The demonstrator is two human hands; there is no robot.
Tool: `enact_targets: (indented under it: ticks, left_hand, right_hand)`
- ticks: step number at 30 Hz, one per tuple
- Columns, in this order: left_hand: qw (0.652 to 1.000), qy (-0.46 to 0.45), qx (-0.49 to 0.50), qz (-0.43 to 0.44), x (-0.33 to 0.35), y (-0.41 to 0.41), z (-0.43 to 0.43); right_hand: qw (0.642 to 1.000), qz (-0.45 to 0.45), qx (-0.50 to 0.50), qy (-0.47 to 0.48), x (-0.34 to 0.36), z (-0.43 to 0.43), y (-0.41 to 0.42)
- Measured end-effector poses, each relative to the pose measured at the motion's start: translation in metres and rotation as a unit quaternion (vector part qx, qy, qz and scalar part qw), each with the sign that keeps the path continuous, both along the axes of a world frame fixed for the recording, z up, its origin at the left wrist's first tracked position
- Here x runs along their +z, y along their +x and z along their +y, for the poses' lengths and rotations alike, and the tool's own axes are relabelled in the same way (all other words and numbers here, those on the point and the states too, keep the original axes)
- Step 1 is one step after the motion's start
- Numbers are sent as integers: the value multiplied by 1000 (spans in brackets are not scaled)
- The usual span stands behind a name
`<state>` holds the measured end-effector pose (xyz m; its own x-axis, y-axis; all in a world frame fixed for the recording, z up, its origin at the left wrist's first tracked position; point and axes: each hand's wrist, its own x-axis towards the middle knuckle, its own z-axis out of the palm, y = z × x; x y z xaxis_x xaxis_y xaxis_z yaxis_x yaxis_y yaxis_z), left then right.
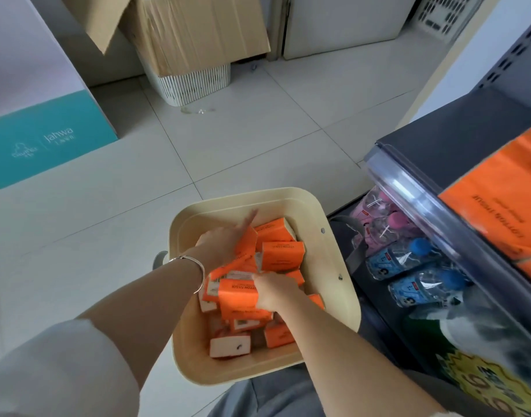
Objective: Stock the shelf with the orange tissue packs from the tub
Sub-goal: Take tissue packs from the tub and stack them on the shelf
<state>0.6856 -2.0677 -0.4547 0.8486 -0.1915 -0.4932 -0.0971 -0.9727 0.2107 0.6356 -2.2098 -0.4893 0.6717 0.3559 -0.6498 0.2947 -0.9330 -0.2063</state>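
Head view, retrieval step of shelf stocking. Both hands work inside the tub (327, 257), which stands on the tiled floor beside the shelf (456, 139). The right hand (276, 291) pinches one pack (237, 293) near the tub's centre, fingers over its top edge and thumb on its orange face. The left hand (222, 242) lies on a tilted pack (246, 246) toward the far edge. Its fingers are motion-blurred, so whether it grips or merely touches cannot be told. To do the step well, each hand should probably take a pack across its short sides, lift it clear of its neighbours without dragging them, and carry it flat to the shelf, printed face matching the stock already there. Counts: one tub and two hands. About a dozen orange tissue packs (283, 255) are visible in the tub, and any beneath them are hidden. At least two orange blocks (498, 206) sit on the shelf's front edge, cut off by the frame. Two blue-capped bottles (420, 246) lie on the tier below.
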Motion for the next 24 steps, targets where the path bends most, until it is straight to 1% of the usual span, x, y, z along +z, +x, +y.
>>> enact_targets:
  ticks: [2,5,8,12,15,18,20,24]
  left_hand:
    - [1000,-2,20,-14,19,3,-9]
    - [998,-1,10,-66,50,4,-20]
    - [994,-21,6,-111,84,0,-35]
    - [984,-46,-3,-172,129,-8,-60]
    - [971,-61,-18,-228,160,-14,-79]
    - [951,-72,-33,-300,195,-23,-103]
    - [937,-89,-42,-336,216,-31,-123]
    - [913,-134,-67,-379,247,-51,-162]
  right_hand:
    - [1000,-6,-26,4,21,-17,10]
    - [997,-29,-65,4,58,-40,19]
    - [991,-90,-103,9,97,-61,19]
    - [974,-189,-127,16,148,-93,8]
    - [949,-272,-159,22,182,-116,-3]
    - [915,-345,-204,42,216,-144,-20]
    - [894,-384,-229,45,237,-163,-34]
    - [857,-441,-261,49,268,-200,-71]
